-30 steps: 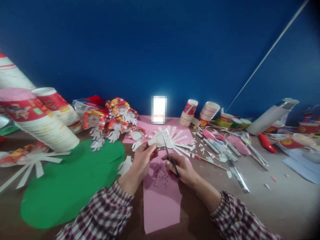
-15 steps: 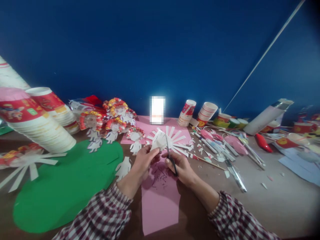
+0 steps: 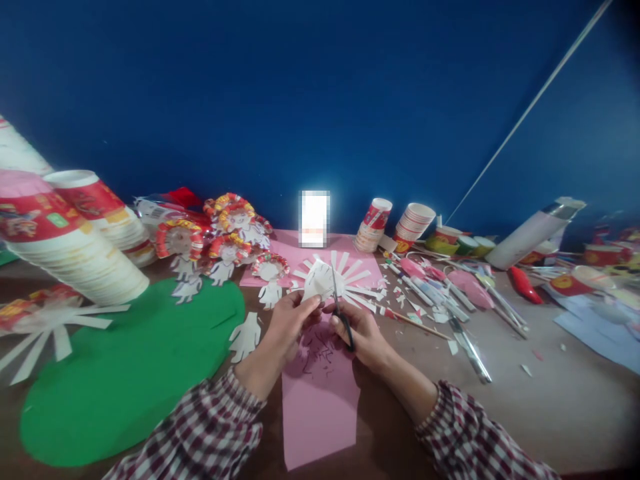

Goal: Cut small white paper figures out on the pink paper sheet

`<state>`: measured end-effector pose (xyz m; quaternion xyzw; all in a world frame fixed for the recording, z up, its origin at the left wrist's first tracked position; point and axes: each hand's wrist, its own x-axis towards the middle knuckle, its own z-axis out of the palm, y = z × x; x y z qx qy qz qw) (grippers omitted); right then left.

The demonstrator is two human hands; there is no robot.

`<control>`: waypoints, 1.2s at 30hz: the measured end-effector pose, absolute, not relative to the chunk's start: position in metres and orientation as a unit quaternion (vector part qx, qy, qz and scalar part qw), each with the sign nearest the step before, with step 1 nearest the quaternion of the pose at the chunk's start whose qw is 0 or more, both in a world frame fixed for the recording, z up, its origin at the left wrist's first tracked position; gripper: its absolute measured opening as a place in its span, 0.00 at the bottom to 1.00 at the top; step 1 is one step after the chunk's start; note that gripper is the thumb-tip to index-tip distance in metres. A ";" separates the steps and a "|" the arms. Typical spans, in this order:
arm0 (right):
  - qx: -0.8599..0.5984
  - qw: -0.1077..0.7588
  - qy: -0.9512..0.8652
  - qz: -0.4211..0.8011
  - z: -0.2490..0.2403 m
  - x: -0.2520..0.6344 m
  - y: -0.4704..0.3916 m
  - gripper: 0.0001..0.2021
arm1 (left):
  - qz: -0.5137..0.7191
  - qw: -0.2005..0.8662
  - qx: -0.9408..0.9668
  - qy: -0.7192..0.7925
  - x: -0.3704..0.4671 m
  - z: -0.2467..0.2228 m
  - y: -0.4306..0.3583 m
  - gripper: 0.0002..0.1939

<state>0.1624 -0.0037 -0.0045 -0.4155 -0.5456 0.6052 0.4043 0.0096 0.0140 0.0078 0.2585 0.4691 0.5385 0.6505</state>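
Observation:
My left hand (image 3: pixel 293 325) pinches a small white paper piece (image 3: pixel 316 281) with dark marks drawn on it. Black-handled scissors (image 3: pixel 345 330) are in my right hand (image 3: pixel 364 337), their blades pointing away from me along the right edge of that paper. Behind the paper lies a white fringed paper cup (image 3: pixel 359 273), its strips spread out like rays. Below both hands is a pink sheet (image 3: pixel 320 413) with dark pen scribbles. A white paper figure cut-out (image 3: pixel 246 337) rests left of my left wrist.
Leaning cup stacks (image 3: pixel 75 247) and a green oval sheet (image 3: pixel 135 380) occupy the left. Decorated paper figures (image 3: pixel 227 257) stand behind it. Markers (image 3: pixel 425 293), paper scraps (image 3: pixel 407 307) and a cutter knife (image 3: pixel 470 350) lie to the right, with more cup stacks (image 3: pixel 374 225) near the blue wall.
The view has shifted very slightly, so the left-hand items sit a bit further left. My hands, the paper and the scissors keep nearly the same position.

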 end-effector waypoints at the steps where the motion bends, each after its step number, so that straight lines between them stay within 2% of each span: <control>1: -0.416 0.402 -0.548 0.604 -0.005 0.163 -0.004 0.27 | 0.538 0.651 0.259 0.469 0.010 0.008 0.014 0.19; 22: -0.427 0.398 -0.557 0.591 -0.006 0.163 -0.004 0.28 | 0.520 0.668 0.275 0.456 0.012 0.007 0.014 0.22; 36: -0.415 0.414 -0.547 0.598 -0.007 0.163 -0.005 0.24 | 0.513 0.680 0.268 0.450 0.012 0.009 0.012 0.23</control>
